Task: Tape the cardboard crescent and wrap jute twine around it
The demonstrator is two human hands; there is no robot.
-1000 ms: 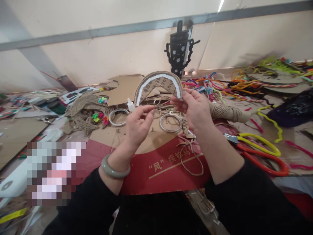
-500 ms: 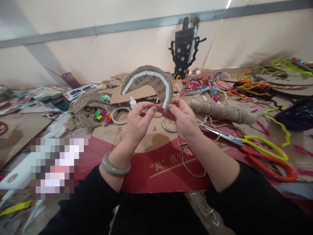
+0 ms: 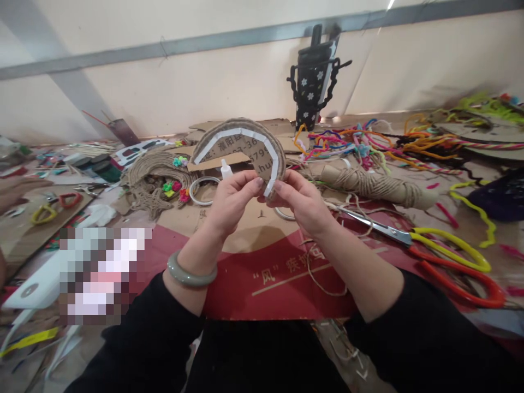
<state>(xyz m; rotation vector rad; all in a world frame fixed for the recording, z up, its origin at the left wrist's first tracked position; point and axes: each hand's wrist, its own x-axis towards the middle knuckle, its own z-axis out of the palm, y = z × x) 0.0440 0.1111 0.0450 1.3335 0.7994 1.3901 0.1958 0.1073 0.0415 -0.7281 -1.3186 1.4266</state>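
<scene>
Between my two hands is a crescent-shaped cardboard piece (image 3: 265, 158), its outer edge wrapped in twine and a strip of white tape (image 3: 233, 132) running along its face. My left hand (image 3: 237, 199) pinches its lower right end from the left, thumb on the face. From the right, my right hand (image 3: 301, 199) grips the same end, thumb by the end of the tape. A white glue bottle (image 3: 226, 170) stands just behind my left hand. Beneath lies a red and brown cardboard sheet (image 3: 262, 300). One silver ring (image 3: 203, 191) rests on it beside my left hand.
Scissors (image 3: 393, 234) with yellow and red handles lie at right, near a twine-wound roll (image 3: 376, 183). A black tumbler (image 3: 310, 87) stands by the wall. Twine shapes (image 3: 158, 172) and paint jars (image 3: 102, 166) sit at left. Another person's hand (image 3: 14, 191) shows at the left edge.
The crescent has come slightly lower and tilted, still in both hands. At the far left another person's hand and a small pair of scissors have come into view.
</scene>
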